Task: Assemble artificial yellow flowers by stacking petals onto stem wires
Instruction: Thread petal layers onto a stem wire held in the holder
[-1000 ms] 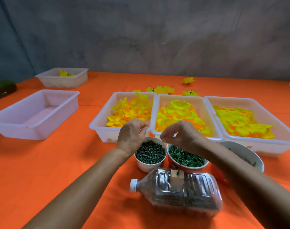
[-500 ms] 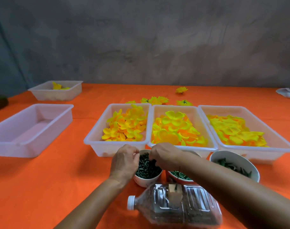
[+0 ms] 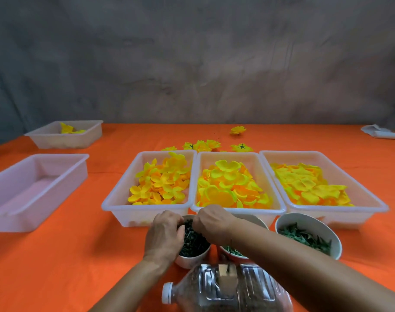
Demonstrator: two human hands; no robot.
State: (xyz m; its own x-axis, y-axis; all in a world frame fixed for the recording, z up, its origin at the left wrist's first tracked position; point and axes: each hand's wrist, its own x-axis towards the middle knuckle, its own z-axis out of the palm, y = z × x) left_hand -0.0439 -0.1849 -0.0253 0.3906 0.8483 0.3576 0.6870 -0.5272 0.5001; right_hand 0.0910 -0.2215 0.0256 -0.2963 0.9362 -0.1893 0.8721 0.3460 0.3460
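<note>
fingers of both hands, left hand (image 3: 163,233) and right hand (image 3: 212,220), curl together over the cup of dark green pieces (image 3: 195,246), though whether they pinch anything i cannot tell.

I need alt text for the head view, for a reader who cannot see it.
Both hands, left and right, reach into a cup of dark green pieces on an orange table. Behind it stand three trays of yellow petals; a plastic bottle lies nearest the camera.
</note>
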